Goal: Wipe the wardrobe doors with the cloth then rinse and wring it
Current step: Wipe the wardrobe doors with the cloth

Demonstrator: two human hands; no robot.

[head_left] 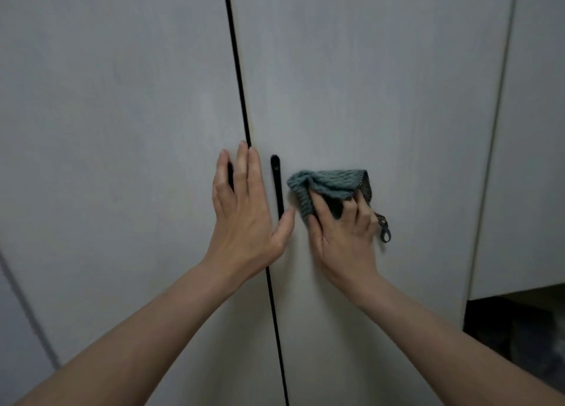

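Note:
Two pale grey wardrobe doors fill the view, the left door (122,130) and the right door (382,99), split by a thin dark gap. My right hand (345,231) presses a bunched teal knitted cloth (324,185) flat against the right door, just right of a slim black handle (277,185). A small loop (383,229) dangles from the cloth by my little finger. My left hand (244,210) lies flat with fingers spread across the gap, covering most of the left door's handle.
A further pale panel (532,161) stands to the right of the right door, ending above a dark opening (516,329) at the lower right. Another panel edge (18,329) shows at the lower left.

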